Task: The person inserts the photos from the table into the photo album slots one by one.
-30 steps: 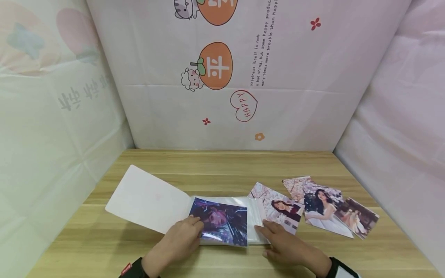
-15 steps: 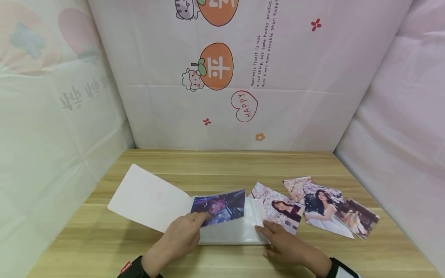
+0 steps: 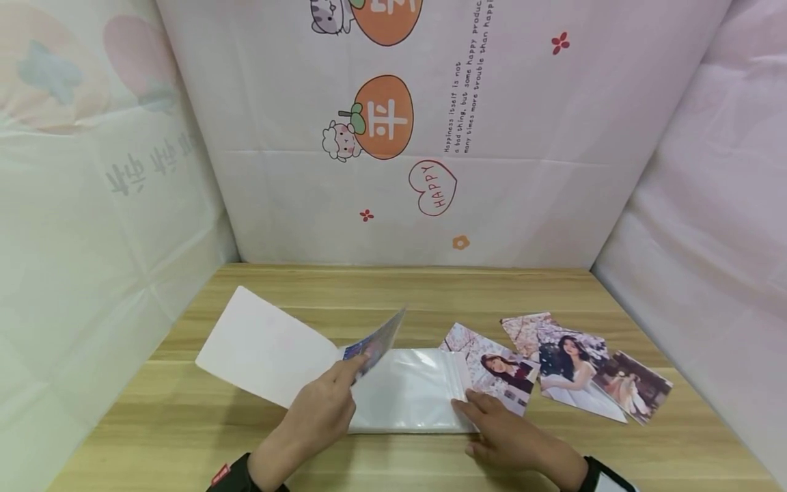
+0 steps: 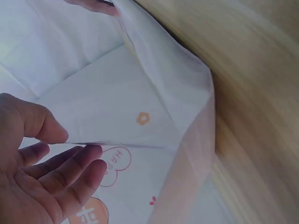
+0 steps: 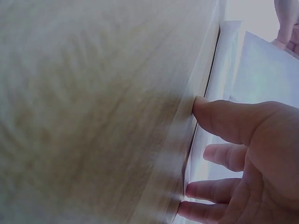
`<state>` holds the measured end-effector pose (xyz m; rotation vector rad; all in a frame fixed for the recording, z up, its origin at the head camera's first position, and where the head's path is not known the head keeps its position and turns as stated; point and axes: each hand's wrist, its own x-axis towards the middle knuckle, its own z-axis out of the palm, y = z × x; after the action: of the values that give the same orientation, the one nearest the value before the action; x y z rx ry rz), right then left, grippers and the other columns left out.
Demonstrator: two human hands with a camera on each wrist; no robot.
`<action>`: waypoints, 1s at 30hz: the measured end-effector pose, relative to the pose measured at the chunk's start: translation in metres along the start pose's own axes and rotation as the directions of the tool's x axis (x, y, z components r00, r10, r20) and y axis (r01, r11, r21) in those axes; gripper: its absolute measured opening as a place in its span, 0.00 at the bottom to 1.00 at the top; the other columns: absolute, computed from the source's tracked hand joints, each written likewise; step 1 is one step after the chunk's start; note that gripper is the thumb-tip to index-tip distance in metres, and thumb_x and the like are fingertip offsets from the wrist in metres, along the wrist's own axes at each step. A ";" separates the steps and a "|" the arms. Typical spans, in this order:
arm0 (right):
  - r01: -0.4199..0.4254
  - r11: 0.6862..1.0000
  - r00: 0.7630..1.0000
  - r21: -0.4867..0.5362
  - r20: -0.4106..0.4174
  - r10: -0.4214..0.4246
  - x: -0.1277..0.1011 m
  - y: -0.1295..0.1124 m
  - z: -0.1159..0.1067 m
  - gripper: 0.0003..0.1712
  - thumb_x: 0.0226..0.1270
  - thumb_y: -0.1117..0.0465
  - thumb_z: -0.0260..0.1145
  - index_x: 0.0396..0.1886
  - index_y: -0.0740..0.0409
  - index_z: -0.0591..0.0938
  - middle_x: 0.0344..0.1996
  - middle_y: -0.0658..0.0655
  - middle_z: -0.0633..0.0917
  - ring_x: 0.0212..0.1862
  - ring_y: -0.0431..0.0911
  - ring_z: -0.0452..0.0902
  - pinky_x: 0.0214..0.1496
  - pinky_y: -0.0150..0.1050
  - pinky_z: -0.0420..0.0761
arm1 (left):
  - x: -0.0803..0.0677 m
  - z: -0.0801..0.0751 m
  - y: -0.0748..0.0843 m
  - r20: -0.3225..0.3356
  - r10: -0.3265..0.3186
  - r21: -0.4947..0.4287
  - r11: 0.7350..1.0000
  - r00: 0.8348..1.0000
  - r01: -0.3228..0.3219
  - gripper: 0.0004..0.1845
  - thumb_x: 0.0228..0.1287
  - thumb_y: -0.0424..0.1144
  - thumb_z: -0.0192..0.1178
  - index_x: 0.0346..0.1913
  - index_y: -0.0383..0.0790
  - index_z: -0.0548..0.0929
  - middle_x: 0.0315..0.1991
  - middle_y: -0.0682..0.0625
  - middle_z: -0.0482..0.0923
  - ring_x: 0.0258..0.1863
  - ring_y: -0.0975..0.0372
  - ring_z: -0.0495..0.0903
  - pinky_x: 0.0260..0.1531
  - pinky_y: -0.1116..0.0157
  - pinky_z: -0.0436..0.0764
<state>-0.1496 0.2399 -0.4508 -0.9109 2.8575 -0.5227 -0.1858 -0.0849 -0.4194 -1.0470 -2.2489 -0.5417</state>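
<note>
A photo album [image 3: 406, 393] lies open near the front edge of the wooden table [image 3: 393, 287], its white cover [image 3: 264, 348] flung out toward the left edge. The exposed pages are clear, glossy plastic sleeves. The left hand [image 3: 316, 413] pinches one sleeve page [image 3: 376, 342] between thumb and fingers and holds it tilted up on edge; a bluish-purple picture shows in it. The right hand [image 3: 501, 427] rests with straight fingers on the album's right edge. Three loose photos [image 3: 562, 365] of a woman among pink blossom lie fanned toward the table's right edge.
</note>
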 end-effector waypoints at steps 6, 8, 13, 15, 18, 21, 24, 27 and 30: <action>0.005 1.000 1.000 0.005 0.000 -0.005 0.000 -0.001 -0.001 0.37 0.60 0.52 0.65 0.64 0.66 0.66 0.60 0.76 0.65 0.59 0.68 0.62 0.52 0.61 0.68 | 0.005 -0.009 -0.001 -0.110 -0.004 0.007 1.000 0.994 0.005 0.28 0.42 0.23 0.54 0.53 0.29 0.73 0.39 0.42 0.79 0.33 0.59 0.82 0.22 0.69 0.79; 0.006 1.000 1.000 0.008 0.002 -0.006 0.000 0.000 -0.001 0.37 0.60 0.52 0.65 0.64 0.66 0.66 0.60 0.76 0.65 0.59 0.68 0.62 0.53 0.61 0.68 | 0.006 -0.011 -0.001 -0.147 -0.005 0.013 1.000 0.989 0.007 0.27 0.42 0.24 0.54 0.52 0.29 0.73 0.38 0.43 0.79 0.32 0.59 0.82 0.21 0.69 0.78; 0.009 1.000 1.000 0.011 0.004 -0.009 0.000 0.002 0.000 0.37 0.60 0.52 0.65 0.64 0.66 0.66 0.60 0.76 0.64 0.59 0.67 0.61 0.53 0.61 0.68 | 0.008 -0.016 -0.003 -0.216 -0.014 -0.009 1.000 0.976 0.012 0.25 0.43 0.24 0.53 0.51 0.25 0.72 0.38 0.41 0.79 0.29 0.59 0.81 0.18 0.73 0.75; 0.008 1.000 1.000 0.013 0.007 -0.008 0.000 0.002 0.001 0.37 0.60 0.52 0.65 0.65 0.66 0.66 0.60 0.76 0.64 0.60 0.67 0.61 0.53 0.61 0.68 | 0.009 -0.018 -0.004 -0.225 -0.024 -0.034 0.999 0.974 0.017 0.24 0.44 0.24 0.52 0.51 0.24 0.71 0.38 0.41 0.78 0.28 0.59 0.81 0.18 0.74 0.75; 0.004 1.000 1.000 0.014 0.011 -0.004 0.000 0.002 0.001 0.37 0.60 0.51 0.65 0.65 0.65 0.66 0.60 0.76 0.64 0.60 0.67 0.61 0.53 0.61 0.68 | 0.010 -0.022 -0.004 -0.237 -0.058 -0.093 0.995 0.970 0.037 0.23 0.46 0.24 0.52 0.51 0.24 0.71 0.37 0.42 0.78 0.28 0.59 0.80 0.20 0.72 0.76; 0.003 1.000 1.000 0.014 0.009 -0.003 0.000 0.002 0.001 0.38 0.60 0.51 0.65 0.65 0.66 0.66 0.60 0.76 0.64 0.60 0.67 0.61 0.53 0.61 0.68 | 0.012 -0.027 -0.004 -0.261 -0.099 -0.157 0.986 0.960 0.059 0.23 0.46 0.23 0.53 0.50 0.26 0.71 0.35 0.44 0.78 0.28 0.60 0.79 0.21 0.71 0.78; 0.003 1.000 1.000 0.013 0.007 -0.003 0.000 0.002 0.000 0.38 0.60 0.51 0.65 0.65 0.66 0.66 0.60 0.76 0.64 0.60 0.68 0.61 0.53 0.61 0.67 | 0.014 -0.031 -0.004 -0.289 -0.131 -0.201 0.977 0.948 0.073 0.22 0.44 0.21 0.54 0.49 0.27 0.72 0.33 0.45 0.77 0.27 0.61 0.79 0.22 0.73 0.78; 0.003 1.000 1.000 0.012 0.006 -0.003 0.000 0.002 0.000 0.38 0.60 0.52 0.65 0.65 0.66 0.66 0.60 0.76 0.64 0.60 0.68 0.61 0.53 0.61 0.67 | 0.016 -0.036 -0.004 -0.308 -0.140 -0.217 0.973 0.941 0.074 0.22 0.44 0.20 0.54 0.49 0.26 0.72 0.32 0.44 0.77 0.27 0.61 0.79 0.23 0.74 0.78; 0.000 1.000 1.000 0.013 0.010 0.000 0.000 0.001 0.000 0.38 0.61 0.51 0.65 0.65 0.66 0.65 0.60 0.76 0.64 0.60 0.67 0.61 0.53 0.61 0.67 | 0.017 -0.041 -0.004 -0.317 -0.154 -0.238 0.968 0.936 0.079 0.22 0.45 0.20 0.54 0.49 0.27 0.72 0.32 0.42 0.78 0.26 0.60 0.80 0.24 0.74 0.78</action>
<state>-0.1504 0.2410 -0.4512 -0.9089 2.8418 -0.5344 -0.1840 -0.1021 -0.3785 -0.8522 -1.9884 -0.9661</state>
